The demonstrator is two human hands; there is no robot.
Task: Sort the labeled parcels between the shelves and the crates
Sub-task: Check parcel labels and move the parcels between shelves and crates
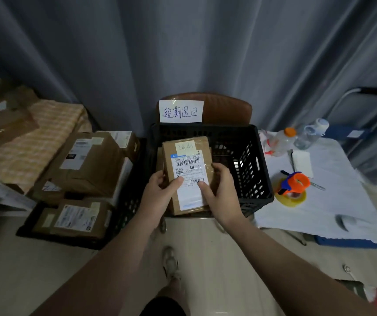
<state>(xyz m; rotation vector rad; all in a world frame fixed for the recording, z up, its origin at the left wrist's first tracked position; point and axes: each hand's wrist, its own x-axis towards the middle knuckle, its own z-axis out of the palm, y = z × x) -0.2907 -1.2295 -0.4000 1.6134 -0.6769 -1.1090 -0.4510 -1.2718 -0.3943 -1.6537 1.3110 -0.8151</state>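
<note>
A small brown cardboard parcel [188, 160] with a white shipping label and a yellow handwritten note is held over the near left part of a black plastic crate [253, 165]. My left hand [160, 190] grips its left edge, thumb on the label. My right hand [220, 190] grips its right edge, thumb also on the label. The crate stands on a brown chair [226, 108] that carries a white handwritten paper sign [181, 111]. Another brown parcel edge shows in the crate under the held one.
To the left, several labeled cardboard parcels [87, 163] pile in and over a second black crate [123, 213] on the floor. More boxes lie far left. A white-covered table [333, 201] at the right holds an orange tape dispenser [294, 183], bottles [306, 137] and paper.
</note>
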